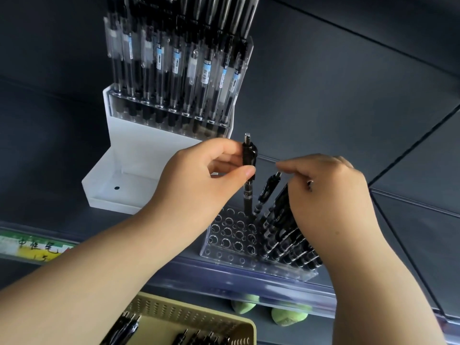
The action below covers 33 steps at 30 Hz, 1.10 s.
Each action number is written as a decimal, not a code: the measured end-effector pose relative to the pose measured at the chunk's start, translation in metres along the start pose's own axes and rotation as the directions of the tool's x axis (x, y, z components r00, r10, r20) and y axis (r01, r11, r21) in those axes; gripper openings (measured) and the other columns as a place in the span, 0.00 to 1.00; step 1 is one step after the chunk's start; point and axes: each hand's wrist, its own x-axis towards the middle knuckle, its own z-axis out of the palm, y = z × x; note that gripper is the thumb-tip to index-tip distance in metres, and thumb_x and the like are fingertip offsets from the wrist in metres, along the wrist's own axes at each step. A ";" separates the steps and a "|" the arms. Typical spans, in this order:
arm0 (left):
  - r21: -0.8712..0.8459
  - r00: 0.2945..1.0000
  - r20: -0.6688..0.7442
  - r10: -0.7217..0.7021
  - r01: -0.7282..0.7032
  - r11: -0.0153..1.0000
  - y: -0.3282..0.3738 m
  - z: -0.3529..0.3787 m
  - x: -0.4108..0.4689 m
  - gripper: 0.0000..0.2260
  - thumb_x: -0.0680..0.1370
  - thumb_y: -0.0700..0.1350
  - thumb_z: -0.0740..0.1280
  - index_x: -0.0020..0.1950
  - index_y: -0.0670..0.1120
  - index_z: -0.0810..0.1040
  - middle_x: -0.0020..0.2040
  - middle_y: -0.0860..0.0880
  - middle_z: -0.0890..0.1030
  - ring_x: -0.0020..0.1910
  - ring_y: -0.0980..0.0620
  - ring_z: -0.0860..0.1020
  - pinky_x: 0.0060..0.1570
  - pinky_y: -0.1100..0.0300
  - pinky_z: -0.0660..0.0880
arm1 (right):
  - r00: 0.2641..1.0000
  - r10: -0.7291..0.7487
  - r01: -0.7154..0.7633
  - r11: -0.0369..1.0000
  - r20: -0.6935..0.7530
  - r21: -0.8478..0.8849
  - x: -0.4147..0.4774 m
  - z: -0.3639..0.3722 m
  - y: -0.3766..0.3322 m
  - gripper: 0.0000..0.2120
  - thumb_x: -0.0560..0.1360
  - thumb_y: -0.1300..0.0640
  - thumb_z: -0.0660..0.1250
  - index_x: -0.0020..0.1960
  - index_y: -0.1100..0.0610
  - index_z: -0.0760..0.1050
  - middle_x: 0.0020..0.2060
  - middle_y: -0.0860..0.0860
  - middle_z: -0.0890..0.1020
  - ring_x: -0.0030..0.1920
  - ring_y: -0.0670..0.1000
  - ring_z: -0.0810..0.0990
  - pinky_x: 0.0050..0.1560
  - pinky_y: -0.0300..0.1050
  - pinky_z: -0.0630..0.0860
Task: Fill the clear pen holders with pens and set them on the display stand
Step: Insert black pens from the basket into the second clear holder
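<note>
Hands (323, 195), two; left hand (211, 175) pinches one pen (249, 155).

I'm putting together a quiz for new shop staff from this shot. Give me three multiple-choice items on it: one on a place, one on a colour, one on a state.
1. Where does the full pen holder stand?
A. on the upper step of the white display stand
B. in a drawer
C. on the floor

2. What colour is the basket at the bottom edge?
A. red
B. beige
C. blue

3. What is the left hand doing?
A. lying flat
B. pinching a black pen upright, tip down at the partly filled holder
C. holding a label

Answers:
1 A: its rows of pens rise from the stand's upper step.
2 B: its perforated wall is pale beige.
3 B: thumb and fingers close on the pen's top.
</note>
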 end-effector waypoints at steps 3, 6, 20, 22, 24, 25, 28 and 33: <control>0.011 1.000 0.031 -0.002 0.002 1.000 0.000 0.003 0.000 0.08 0.70 0.43 0.72 0.45 0.55 0.80 0.41 0.59 0.83 0.41 0.62 0.80 0.44 0.73 0.74 | 0.999 0.025 -0.024 1.000 -0.037 0.017 0.001 -0.006 0.001 0.16 0.72 0.65 0.59 0.49 0.52 0.83 0.47 0.48 0.84 0.52 0.57 0.77 0.52 0.57 0.75; 0.023 0.998 0.055 -0.011 0.010 1.000 -0.003 0.008 -0.001 0.08 0.70 0.43 0.73 0.47 0.53 0.81 0.41 0.57 0.83 0.42 0.62 0.80 0.45 0.72 0.74 | 0.998 0.042 -0.041 0.999 -0.047 0.035 0.001 -0.011 0.004 0.16 0.72 0.68 0.61 0.48 0.52 0.83 0.43 0.45 0.81 0.51 0.56 0.78 0.53 0.53 0.75; 0.110 0.997 0.082 0.008 -0.018 0.994 -0.009 0.029 -0.005 0.10 0.68 0.42 0.75 0.47 0.51 0.81 0.40 0.58 0.82 0.41 0.64 0.79 0.45 0.74 0.74 | 0.993 0.113 -0.110 0.992 -0.039 0.058 0.002 -0.018 0.011 0.16 0.73 0.67 0.60 0.49 0.52 0.83 0.40 0.42 0.76 0.33 0.42 0.65 0.44 0.43 0.70; 0.124 0.997 0.077 0.014 -0.023 0.992 -0.009 0.030 -0.005 0.10 0.68 0.42 0.76 0.46 0.52 0.81 0.40 0.59 0.82 0.41 0.64 0.79 0.44 0.75 0.74 | 0.991 0.128 -0.126 0.991 -0.032 0.053 0.002 -0.020 0.011 0.16 0.73 0.67 0.60 0.49 0.52 0.83 0.40 0.42 0.76 0.36 0.48 0.69 0.46 0.43 0.72; 0.129 0.997 0.067 0.022 -0.030 0.991 -0.009 0.031 -0.005 0.10 0.68 0.43 0.75 0.46 0.53 0.81 0.40 0.59 0.82 0.41 0.64 0.79 0.45 0.75 0.73 | 0.990 0.137 -0.136 0.989 -0.025 0.051 0.001 -0.022 0.010 0.17 0.73 0.67 0.60 0.50 0.52 0.83 0.40 0.42 0.76 0.40 0.50 0.72 0.48 0.43 0.73; 0.129 0.998 0.064 0.025 -0.033 0.991 -0.009 0.030 -0.004 0.10 0.68 0.43 0.75 0.46 0.54 0.81 0.40 0.59 0.82 0.42 0.64 0.79 0.45 0.76 0.73 | 0.990 0.138 -0.136 0.989 -0.026 0.050 0.001 -0.022 0.010 0.17 0.73 0.67 0.60 0.50 0.51 0.83 0.40 0.42 0.76 0.41 0.50 0.72 0.49 0.43 0.73; 0.138 0.998 0.052 0.036 -0.042 0.990 -0.009 0.031 -0.003 0.11 0.68 0.43 0.75 0.45 0.57 0.79 0.40 0.60 0.82 0.42 0.65 0.79 0.46 0.76 0.73 | 0.990 0.135 -0.134 0.990 -0.033 0.045 0.001 -0.022 0.011 0.17 0.73 0.67 0.60 0.49 0.51 0.83 0.40 0.41 0.76 0.41 0.51 0.73 0.49 0.43 0.73; 0.153 0.998 0.038 0.043 -0.048 0.987 -0.009 0.034 -0.004 0.08 0.69 0.43 0.75 0.46 0.51 0.82 0.39 0.61 0.81 0.41 0.65 0.79 0.44 0.77 0.72 | 0.991 0.127 -0.125 0.991 -0.033 0.054 0.000 -0.022 0.014 0.16 0.73 0.67 0.60 0.49 0.51 0.83 0.40 0.42 0.76 0.39 0.50 0.70 0.46 0.42 0.71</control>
